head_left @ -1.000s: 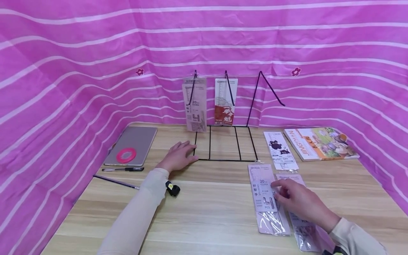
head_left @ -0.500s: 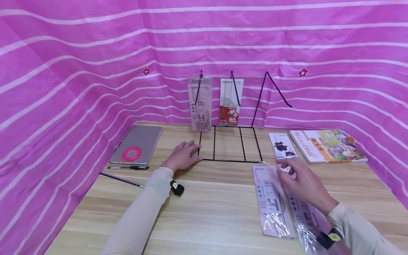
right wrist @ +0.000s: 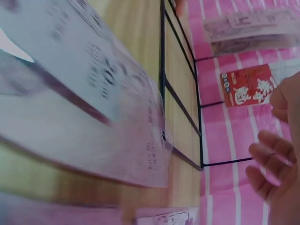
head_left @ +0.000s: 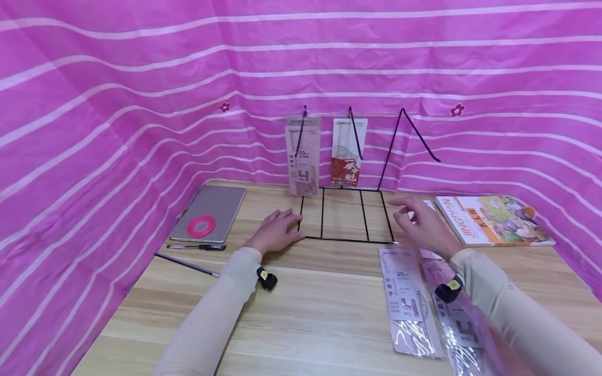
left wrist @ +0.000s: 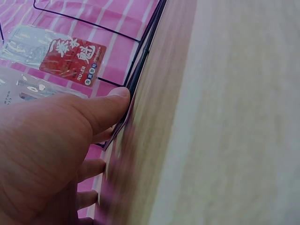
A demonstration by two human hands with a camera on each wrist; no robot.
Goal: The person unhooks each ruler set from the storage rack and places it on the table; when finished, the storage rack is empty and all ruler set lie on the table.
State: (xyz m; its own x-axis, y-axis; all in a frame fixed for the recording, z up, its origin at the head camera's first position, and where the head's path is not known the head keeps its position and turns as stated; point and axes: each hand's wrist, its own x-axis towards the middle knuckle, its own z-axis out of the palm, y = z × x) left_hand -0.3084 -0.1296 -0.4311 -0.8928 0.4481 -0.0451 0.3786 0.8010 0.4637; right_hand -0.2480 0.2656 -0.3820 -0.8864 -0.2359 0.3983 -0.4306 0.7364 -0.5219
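Observation:
My left hand rests at the front left corner of a black wire display rack. Its thumb touches the rack's wire, and the fingers lie loosely on the table. Over the white ruler-set packet, my right hand hangs holding nothing, its fingers loosely bent. That hand hides most of the packet. Two pink ruler packs, one on the left and one on the right, lie nearer me. Pink ruler packs hang on the rack's left hook, and a white-and-red ruler pack on the middle one.
The right hook of the rack bears no pack. A magazine lies at the back right. On the left are a grey notebook with a pink ring on it, a black pen and a thin stick.
My right hand has left the pink packs and moved forward over the ruler-set packet near the rack. My left hand stays at the rack's corner. The head view has shifted slightly left.

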